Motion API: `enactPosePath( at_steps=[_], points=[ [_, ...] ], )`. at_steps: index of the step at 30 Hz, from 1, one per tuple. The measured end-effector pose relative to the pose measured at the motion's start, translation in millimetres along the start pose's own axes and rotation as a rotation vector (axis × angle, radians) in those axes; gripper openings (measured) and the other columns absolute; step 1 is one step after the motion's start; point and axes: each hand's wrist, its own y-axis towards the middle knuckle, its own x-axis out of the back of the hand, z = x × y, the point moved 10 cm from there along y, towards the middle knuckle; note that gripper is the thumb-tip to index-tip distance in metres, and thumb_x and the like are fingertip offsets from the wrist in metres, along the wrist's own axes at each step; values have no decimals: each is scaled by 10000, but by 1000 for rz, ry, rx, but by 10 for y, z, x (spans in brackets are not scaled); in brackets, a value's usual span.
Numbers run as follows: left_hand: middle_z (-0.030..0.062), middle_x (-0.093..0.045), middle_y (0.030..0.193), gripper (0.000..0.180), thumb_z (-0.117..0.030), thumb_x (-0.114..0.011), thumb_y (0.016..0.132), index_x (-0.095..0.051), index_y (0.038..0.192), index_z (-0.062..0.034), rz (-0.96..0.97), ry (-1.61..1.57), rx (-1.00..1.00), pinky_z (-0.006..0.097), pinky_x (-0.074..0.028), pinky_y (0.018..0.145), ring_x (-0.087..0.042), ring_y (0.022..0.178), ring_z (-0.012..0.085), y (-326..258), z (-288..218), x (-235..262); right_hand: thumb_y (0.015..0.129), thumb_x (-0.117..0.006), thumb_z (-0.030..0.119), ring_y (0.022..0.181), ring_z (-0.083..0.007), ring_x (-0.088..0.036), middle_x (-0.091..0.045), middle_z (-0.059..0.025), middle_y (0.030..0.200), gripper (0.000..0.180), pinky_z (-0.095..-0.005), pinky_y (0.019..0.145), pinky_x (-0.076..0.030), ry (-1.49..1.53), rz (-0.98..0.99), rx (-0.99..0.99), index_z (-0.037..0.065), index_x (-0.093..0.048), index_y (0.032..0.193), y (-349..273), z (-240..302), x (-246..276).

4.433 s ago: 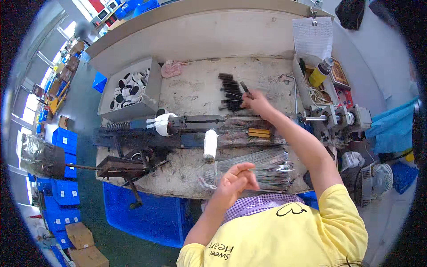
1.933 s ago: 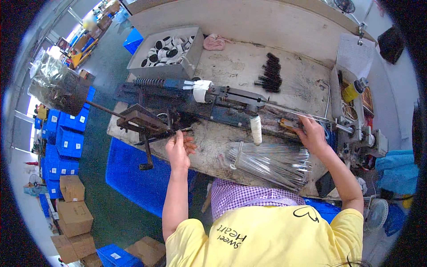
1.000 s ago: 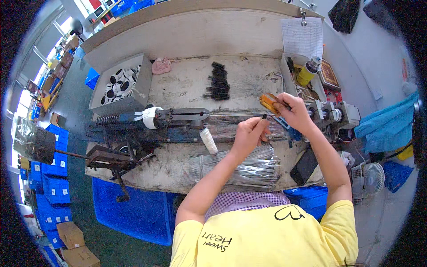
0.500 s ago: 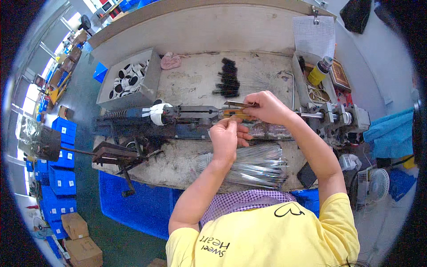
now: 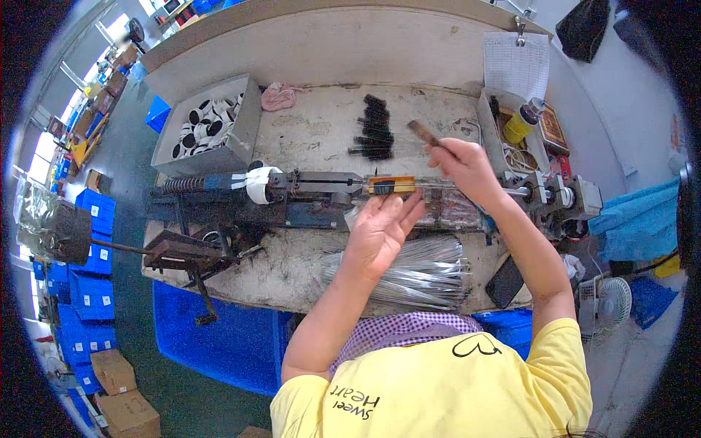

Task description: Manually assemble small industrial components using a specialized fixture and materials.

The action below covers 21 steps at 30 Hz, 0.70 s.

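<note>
My right hand (image 5: 467,166) is closed around a narrow, flat brown tool (image 5: 422,133), held raised over the bench to the right of the black brushes (image 5: 375,128). Whether the tool is a blade or a scraper I cannot tell. My left hand (image 5: 381,237) is palm up with its fingers stretched out. Its fingertips lie at the near edge of a yellow block (image 5: 404,185) with a dark patch, set in the long metal machine (image 5: 314,186). Just below that hand, a bundle of thin silvery wires (image 5: 423,277) lies on the bench.
A grey box (image 5: 244,142) of white and black round pieces stands at the far left beside a pink cloth (image 5: 280,96). A crank handle (image 5: 207,319) juts out over a blue bin (image 5: 219,343). At the right are a yellow bottle (image 5: 520,125), a dark phone-like slab (image 5: 507,283) and a small fan (image 5: 613,301).
My right hand has lifted away from the yellow block, up and to the right with the tool. My left fingers have opened from a pinch, uncovering the block.
</note>
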Motion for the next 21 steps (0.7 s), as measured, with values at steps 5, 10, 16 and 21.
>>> enactPosePath(
  at_steps=[5, 10, 16, 21],
  points=[
    [153, -464, 1311, 430, 72, -511, 912, -360, 1304, -20, 2, 68, -23, 462, -397, 1090, -453, 1285, 345, -26, 11, 28, 956, -535, 90, 645, -59, -536, -644, -34, 865, 119, -222, 561, -439, 147, -236, 1, -1, -595, 1007, -286, 19, 419],
    [157, -441, 1366, 527, 114, -547, 863, -356, 1333, -28, -34, -50, -26, 460, -372, 1100, -420, 1311, 334, -3, 0, 154, 784, -668, -43, 822, -171, -633, -656, -85, 922, 134, -289, 698, -520, -106, -186, 385, 10, -635, 902, -562, 579, 274],
    [107, -463, 1335, 560, 171, -479, 859, -376, 1345, -88, 28, -85, -75, 365, -419, 1041, -432, 1295, 239, 9, 74, 172, 701, -729, 24, 761, -239, -597, -587, -66, 802, 146, -335, 696, -480, -213, -11, 524, 69, -687, 833, -608, 813, -343],
    [106, -493, 1288, 467, 105, -490, 900, -404, 1314, -93, 28, -21, -174, 368, -445, 1011, -525, 1179, 228, 22, 38, 186, 660, -731, 66, 724, -255, -564, -577, -49, 772, 171, -380, 672, -442, -520, -200, 671, 91, -673, 819, -556, 964, -454]
  ],
)
